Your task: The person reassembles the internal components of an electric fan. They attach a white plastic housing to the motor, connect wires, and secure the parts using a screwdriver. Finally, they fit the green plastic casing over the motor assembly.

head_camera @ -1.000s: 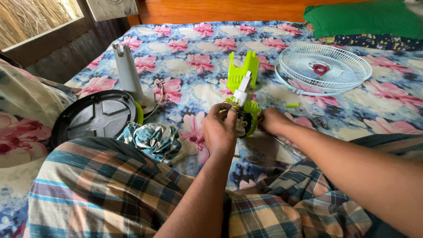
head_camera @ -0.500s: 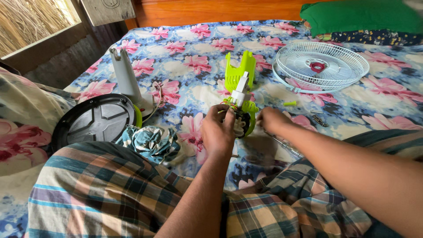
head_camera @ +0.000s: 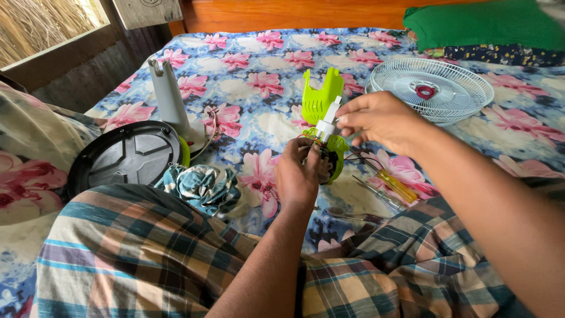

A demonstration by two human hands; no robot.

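Change: your right hand (head_camera: 379, 121) has lifted off the bedsheet beside the motor and now pinches the white shaft piece (head_camera: 327, 125) at the top of the fan motor assembly (head_camera: 327, 154); a yellow-handled screwdriver (head_camera: 395, 185) it covered before now lies in plain sight.
Bedsheet: you sit on a blue sheet with pink flowers (head_camera: 259, 82), your checked cloth across your lap.
Fan base: the round black base (head_camera: 126, 156) lies tilted at your left, its grey column (head_camera: 168, 101) pointing away from you.
Fan guard: the white wire grille (head_camera: 432, 88) lies flat, well apart to the right of the motor.
Rag: a crumpled blue-patterned cloth (head_camera: 203, 184) sits just beside the base.
Motor assembly: it stands upright on the sheet in front of you, between both hands, lime-green housing with coloured wires showing.
Green cover: a lime-green shell piece (head_camera: 321, 94) stands just behind the motor.
Left hand: your left hand (head_camera: 299, 174) is closed around the motor's lower body, grasping it.
Right hand: your fingertips are closed on the white shaft piece.
Screwdriver: it lies near the motor, to the right.
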